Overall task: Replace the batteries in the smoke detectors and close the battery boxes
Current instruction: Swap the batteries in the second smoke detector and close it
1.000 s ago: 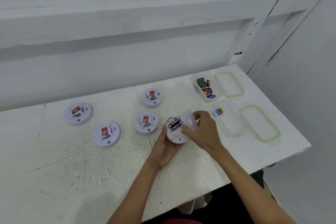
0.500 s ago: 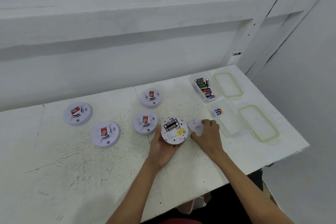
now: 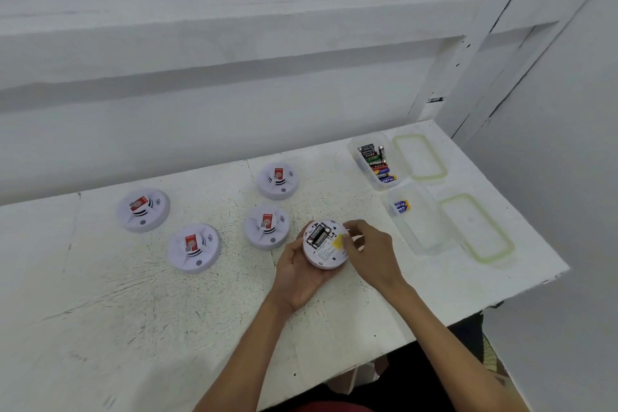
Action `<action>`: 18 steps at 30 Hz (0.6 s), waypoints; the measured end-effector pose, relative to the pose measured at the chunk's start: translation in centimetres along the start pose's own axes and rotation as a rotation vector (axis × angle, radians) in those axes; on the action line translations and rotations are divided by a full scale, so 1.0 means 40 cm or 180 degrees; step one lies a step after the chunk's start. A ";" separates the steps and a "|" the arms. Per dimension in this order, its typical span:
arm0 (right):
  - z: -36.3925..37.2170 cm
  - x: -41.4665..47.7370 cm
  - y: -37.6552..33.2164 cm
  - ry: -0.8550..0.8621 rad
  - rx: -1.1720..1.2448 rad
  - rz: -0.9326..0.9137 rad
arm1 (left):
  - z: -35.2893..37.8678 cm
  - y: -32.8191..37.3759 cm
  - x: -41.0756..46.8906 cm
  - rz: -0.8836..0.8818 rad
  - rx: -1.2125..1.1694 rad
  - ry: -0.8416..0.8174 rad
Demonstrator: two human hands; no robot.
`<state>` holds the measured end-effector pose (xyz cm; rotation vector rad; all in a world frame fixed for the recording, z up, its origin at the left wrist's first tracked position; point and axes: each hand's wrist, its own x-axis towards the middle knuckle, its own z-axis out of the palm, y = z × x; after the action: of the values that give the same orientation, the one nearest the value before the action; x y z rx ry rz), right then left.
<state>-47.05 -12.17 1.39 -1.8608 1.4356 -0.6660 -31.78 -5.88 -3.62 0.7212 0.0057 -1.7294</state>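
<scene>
Table (image 3: 133, 311): white, speckled.
L hand (image 3: 297, 274): clamps round white plastic smoke detector (image 3: 322, 249).
R hand (image 3: 371, 252): lid (image 3: 359, 240) dropped, back at bay (image 3: 317, 236); grip unclear.
Next: batts (image 3: 317, 234) out.

Back-up and open, the white round detector (image 3: 323, 246) sits tilted in the left hand (image 3: 297, 274), black batteries showing in its bay, a yellow sticker beside them, the right hand (image 3: 371, 251) pinching its right rim. Left of the hands, four more detectors (image 3: 266, 226) lie face-up, each with a red label. Beyond the right hand, one clear box (image 3: 354, 152) is packed with mixed batteries, the nearer box (image 3: 431, 237) holds blue-and-yellow ones, both lids (image 3: 419, 157) off.
</scene>
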 end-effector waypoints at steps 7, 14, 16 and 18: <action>-0.033 0.036 -0.005 0.0139 0.0041 0.0083 | 0.010 -0.004 -0.005 -0.0042 0.0705 -0.0103; -0.036 0.015 -0.007 0.0048 -0.0721 -0.0581 | 0.010 -0.016 -0.006 0.0162 0.1187 -0.0389; -0.027 0.004 -0.010 -0.0060 -0.0968 -0.0749 | 0.011 -0.020 -0.012 0.0254 0.1217 -0.0397; -0.018 -0.003 -0.006 -0.0170 -0.1060 -0.0770 | 0.015 -0.021 -0.016 0.0292 0.1286 -0.0427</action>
<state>-47.47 -12.19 2.02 -2.3197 1.3626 -0.5073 -32.74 -5.28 -3.14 0.8807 -0.4739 -1.7047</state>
